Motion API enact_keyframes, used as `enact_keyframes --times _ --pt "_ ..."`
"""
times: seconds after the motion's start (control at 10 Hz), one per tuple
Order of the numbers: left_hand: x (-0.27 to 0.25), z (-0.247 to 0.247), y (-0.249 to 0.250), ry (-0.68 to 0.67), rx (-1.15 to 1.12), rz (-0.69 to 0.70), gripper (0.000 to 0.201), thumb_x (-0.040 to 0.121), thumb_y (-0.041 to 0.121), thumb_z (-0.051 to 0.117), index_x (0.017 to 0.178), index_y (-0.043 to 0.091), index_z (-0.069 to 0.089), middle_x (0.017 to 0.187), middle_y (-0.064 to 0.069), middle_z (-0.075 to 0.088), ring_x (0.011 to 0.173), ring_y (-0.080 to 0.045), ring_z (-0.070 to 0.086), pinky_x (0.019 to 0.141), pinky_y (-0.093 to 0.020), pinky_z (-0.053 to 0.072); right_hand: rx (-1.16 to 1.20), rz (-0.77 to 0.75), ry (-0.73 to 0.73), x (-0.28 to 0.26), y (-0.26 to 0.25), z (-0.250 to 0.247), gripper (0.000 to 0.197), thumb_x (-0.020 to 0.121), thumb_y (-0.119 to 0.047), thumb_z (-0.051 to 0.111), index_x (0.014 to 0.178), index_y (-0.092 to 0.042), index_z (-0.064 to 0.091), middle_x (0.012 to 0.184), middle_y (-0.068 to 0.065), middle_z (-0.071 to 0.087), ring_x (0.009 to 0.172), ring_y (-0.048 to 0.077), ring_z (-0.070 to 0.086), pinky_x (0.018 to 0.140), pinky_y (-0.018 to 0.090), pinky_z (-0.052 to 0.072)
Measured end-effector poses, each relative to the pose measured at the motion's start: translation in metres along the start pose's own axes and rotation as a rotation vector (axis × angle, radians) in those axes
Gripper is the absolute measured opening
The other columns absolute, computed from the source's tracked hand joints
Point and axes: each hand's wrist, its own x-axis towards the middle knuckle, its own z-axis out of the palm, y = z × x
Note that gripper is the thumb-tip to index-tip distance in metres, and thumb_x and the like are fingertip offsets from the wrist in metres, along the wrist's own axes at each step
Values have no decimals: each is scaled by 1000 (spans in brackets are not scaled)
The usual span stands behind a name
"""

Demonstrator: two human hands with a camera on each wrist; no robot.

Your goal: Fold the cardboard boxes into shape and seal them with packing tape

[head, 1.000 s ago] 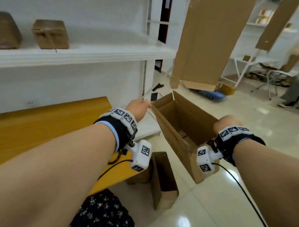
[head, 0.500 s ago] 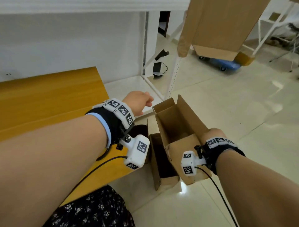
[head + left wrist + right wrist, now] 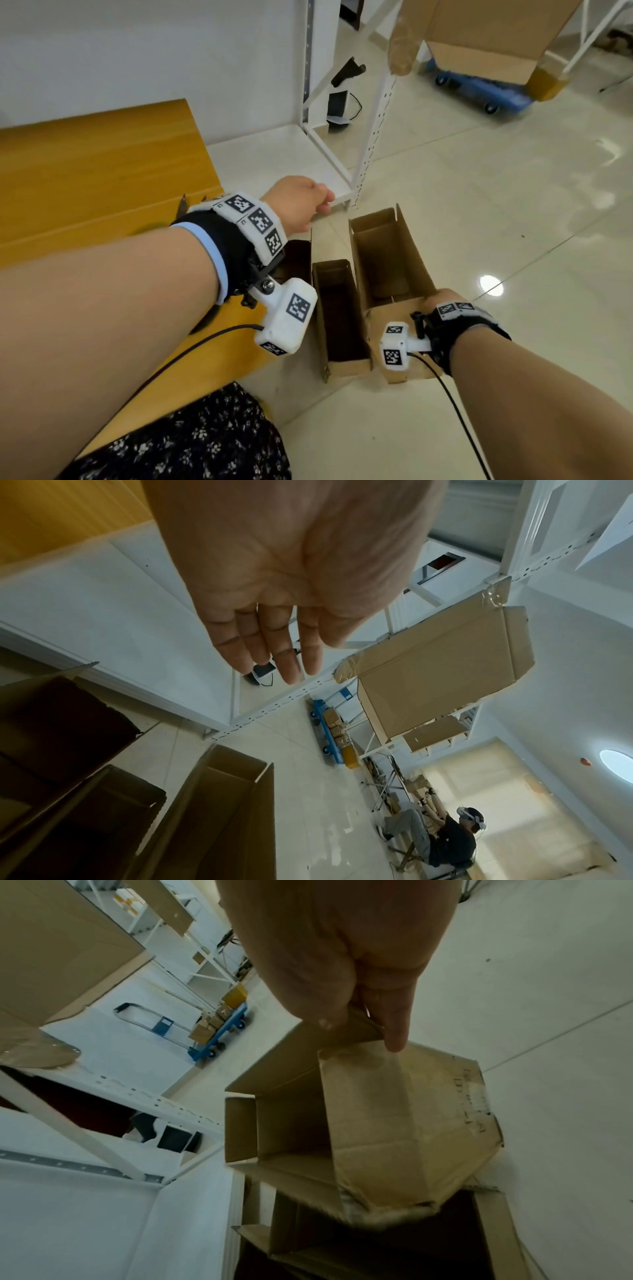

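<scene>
- Right hand (image 3: 442, 301): thumb and fingers pinch the near flap of the box (image 3: 387, 260), as the right wrist view shows
- Box: open top, on the floor (image 3: 479, 205) just right of a second box (image 3: 337, 308), near the shelf post (image 3: 376, 137)
- Left hand (image 3: 298, 202): fingers straight and slack, holding nothing, in the air above the bench (image 3: 102, 164) edge
- Second box: open, narrow, dark inside

right hand (image 3: 342, 961) pinches box flap (image 3: 342, 1037) — upright
</scene>
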Motion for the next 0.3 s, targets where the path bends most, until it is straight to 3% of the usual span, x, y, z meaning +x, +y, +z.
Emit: enact_keyframes --times 0.1,0.2,0.3 --pt "1 1 -2 6 14 2 29 105 22 40 116 13 65 107 1 68 95 -8 58 84 -28 50 -150 0 -9 -3 7 0 44 85 -52 63 107 -15 61 88 5 55 89 28 57 83 38 49" --pt "-2 0 0 3 25 0 30 105 21 39 118 13 65 108 1 67 98 -10 57 86 -29 51 -275 -73 -51 -8 4 -9 36 89 -41 58 120 -23 65 111 6 61 104 30 59 94 42 50" --pt "-1 -4 2 25 5 7 30 105 21 39 119 12 65 107 0 68 94 -10 56 73 -24 51 -343 -163 -45 -18 2 -21 43 93 -43 51 134 -33 55 140 6 52 125 32 51 105 49 43"
